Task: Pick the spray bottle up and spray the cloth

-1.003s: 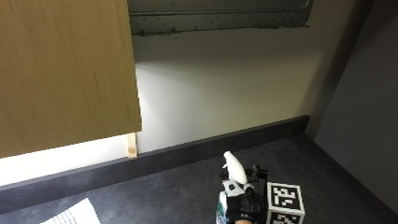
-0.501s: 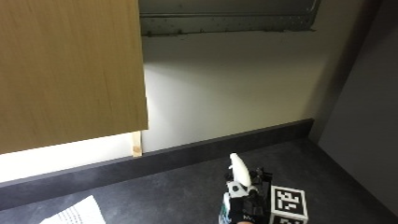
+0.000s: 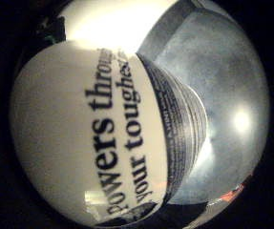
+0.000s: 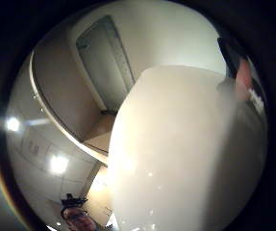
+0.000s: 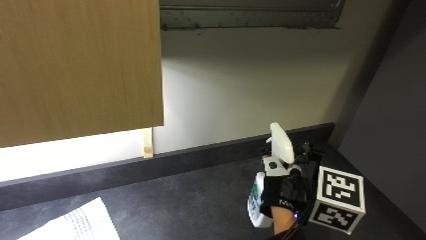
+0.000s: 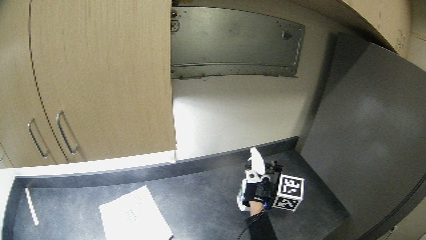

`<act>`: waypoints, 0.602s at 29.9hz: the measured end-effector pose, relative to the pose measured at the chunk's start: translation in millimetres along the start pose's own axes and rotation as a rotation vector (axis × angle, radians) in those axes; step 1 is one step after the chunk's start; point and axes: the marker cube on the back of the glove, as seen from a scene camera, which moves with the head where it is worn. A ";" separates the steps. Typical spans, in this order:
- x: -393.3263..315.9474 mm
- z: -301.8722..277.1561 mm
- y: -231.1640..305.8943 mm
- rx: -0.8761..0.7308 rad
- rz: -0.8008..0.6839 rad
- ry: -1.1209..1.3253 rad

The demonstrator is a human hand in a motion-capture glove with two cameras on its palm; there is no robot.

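In the outside view the gloved right hand point(image 5: 283, 192) is wrapped around the body of the white spray bottle point(image 5: 269, 185), holding it upright above the dark countertop point(image 5: 186, 200). The bottle's nozzle head point(image 5: 281, 142) stands clear above the fingers, probably so the trigger can be reached for the spray. The white cloth point(image 5: 76, 225) lies flat on the countertop, well apart from the bottle, toward the side under the wooden cabinet point(image 5: 76, 70). My reading is that the bottle is raised and the next step is to carry it toward the cloth and aim.

The wide outside view shows the same layout: the right hand point(image 6: 253, 192) grasps the spray bottle point(image 6: 249, 182) near the countertop's point(image 6: 193, 190) end by the dark side panel point(image 6: 366, 125), while the cloth point(image 6: 133, 217) sits far from the bottle, below the cabinet point(image 6: 100, 75) doors. The nozzle seems to point toward the back wall rather than at the cloth, so the bottle likely needs turning.

The little-finger-side palm view is filled by the spray bottle's point(image 3: 93, 143) printed label, so the bottle lies right against the palm, with countertop point(image 3: 222, 95) beyond it.

The thumb-side palm view shows the spray bottle's point(image 4: 176, 159) plain white wall just as close, with a fingertip point(image 4: 243, 74) at its edge, which fits a wrap-around hold.
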 end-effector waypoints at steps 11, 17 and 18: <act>-14.2 10.7 11.0 -0.025 -0.029 0.013; -10.0 37.6 33.0 -0.101 -0.025 0.030; -9.6 42.5 37.4 -0.115 -0.024 0.026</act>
